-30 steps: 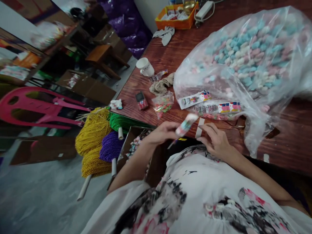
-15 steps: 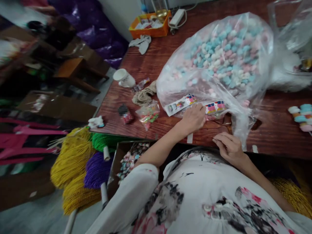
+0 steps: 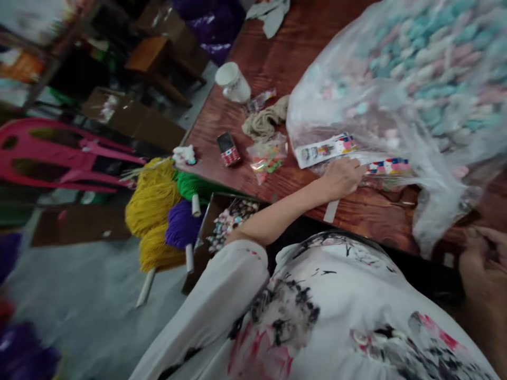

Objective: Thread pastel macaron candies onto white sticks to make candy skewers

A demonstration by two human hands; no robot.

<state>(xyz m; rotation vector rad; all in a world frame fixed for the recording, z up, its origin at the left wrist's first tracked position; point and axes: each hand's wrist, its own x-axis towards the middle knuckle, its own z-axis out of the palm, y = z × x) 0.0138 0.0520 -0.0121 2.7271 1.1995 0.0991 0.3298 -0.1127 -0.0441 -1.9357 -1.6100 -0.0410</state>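
My left hand (image 3: 344,177) lies over the printed plastic wrappers (image 3: 325,152) near the table's front edge, its fingers closed at their edge. White film shows by the fingertips, and more of the colourful print continues to the right of the hand. Behind the wrappers a large clear bag (image 3: 435,68) bulges with pink, blue and white marshmallow-like pieces. Its gathered plastic end hangs toward the table edge. At the far right, by that edge, my right hand (image 3: 481,258) is blurred, with its fingers bent; whether it holds anything does not show.
On the table's left stand a white mug (image 3: 233,83), a red and black phone (image 3: 228,150), a bundle of beige cord (image 3: 263,121) and a small bag of coloured sweets (image 3: 267,158). Below are an open box (image 3: 202,258), yellow yarn-like bundles (image 3: 152,206) and a pink plastic chair (image 3: 59,153).
The view has swung and moved closer, so the table things sit differently in frame. My left hand stays at the wrappers. My right hand has moved rightward, past the bag's gathered end.
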